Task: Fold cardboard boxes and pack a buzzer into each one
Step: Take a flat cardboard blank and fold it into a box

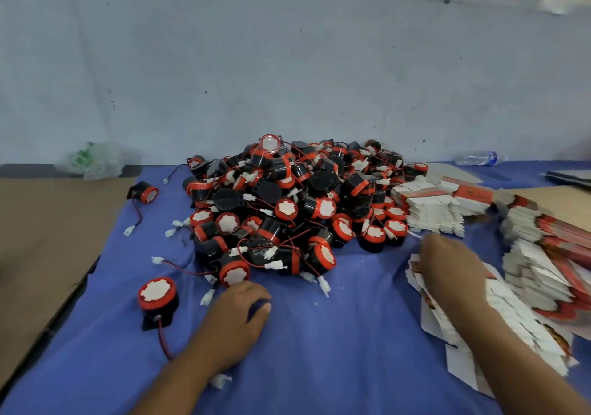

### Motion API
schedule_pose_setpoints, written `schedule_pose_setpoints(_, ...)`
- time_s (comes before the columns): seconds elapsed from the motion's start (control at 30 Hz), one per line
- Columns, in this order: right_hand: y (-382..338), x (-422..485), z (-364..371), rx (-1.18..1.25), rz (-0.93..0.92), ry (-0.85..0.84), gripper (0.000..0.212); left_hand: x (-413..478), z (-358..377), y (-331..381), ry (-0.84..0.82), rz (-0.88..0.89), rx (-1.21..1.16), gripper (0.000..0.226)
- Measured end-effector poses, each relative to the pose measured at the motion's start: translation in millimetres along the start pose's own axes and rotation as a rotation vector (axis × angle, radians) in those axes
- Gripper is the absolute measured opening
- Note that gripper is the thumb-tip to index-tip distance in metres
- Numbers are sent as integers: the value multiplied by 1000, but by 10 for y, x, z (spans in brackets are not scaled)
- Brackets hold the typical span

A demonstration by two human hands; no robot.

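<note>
Buzzers: heap of buzzers (pixel 287 203) mid-bench on blue cloth (pixel 319 350), black bodies with red caps, white plugs and red wires tangled through; lower layers buried.
Strays: far buzzer (pixel 142 192) at 9 o'clock of the heap; near buzzer (pixel 156 296) at 7 o'clock, red wire vanishing under the left forearm.
Left grip (pixel 236 315): at 6 o'clock of the heap, just beside its nearest piece; fingers curled under the palm, contents hidden, so cannot tell whether holding anything.
Right grip (pixel 447 264): at 4 o'clock, blurred, back toward the camera, over fanned flat boxes (pixel 499 318); fingertips hidden, open or closed impossible to tell.
Box stacks (pixel 431 210): at 3 o'clock, touching the heap, print unreadable.
Far edge: water bottle (pixel 476 158) at 1 o'clock; plastic bag (pixel 92 160) at 10 o'clock, blurred.
Cardboard sheet (pixel 38 238): at 9 o'clock, cut off by the frame.
</note>
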State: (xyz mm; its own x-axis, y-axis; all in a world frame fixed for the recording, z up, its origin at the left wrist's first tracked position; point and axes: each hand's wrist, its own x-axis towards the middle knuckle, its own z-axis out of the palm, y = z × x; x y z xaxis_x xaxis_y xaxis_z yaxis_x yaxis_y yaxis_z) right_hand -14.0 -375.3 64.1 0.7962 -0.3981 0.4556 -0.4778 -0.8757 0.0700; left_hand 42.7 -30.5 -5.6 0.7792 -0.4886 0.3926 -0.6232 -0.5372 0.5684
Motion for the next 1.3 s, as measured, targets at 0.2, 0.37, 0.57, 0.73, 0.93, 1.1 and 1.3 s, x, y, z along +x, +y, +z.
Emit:
schedule_pose_setpoints(0.2,-424,-558,-444,966,113,348,31,-26,-28,226,95,-48,-201,41)
schedule_pose_setpoints(0.37,-979,-757,-297,1382,148,-160,28,-14,-89,434,247,-203,-602,79)
schedule_pose_setpoints(0.57,-1096,-812,-221,1828,-26,-521,46,20,-101,402,374,-264,-633,68)
schedule_pose_setpoints(0.73,-1152,-853,-262,2177,-339,-773,66,6,-72,535,270,-332,-434,83)
schedule_pose_setpoints(0.93,-1133,-826,-309,2222,-406,-726,69,-83,-54,722,236,-328,-112,101)
schedule_pose_setpoints(1.1,-1143,-803,-331,2166,-235,-638,39,-85,-85,741,412,-267,277,109)
schedule_pose_setpoints(1.3,-1159,-798,-305,1926,-76,-420,32,-78,-104,789,391,-199,529,118)
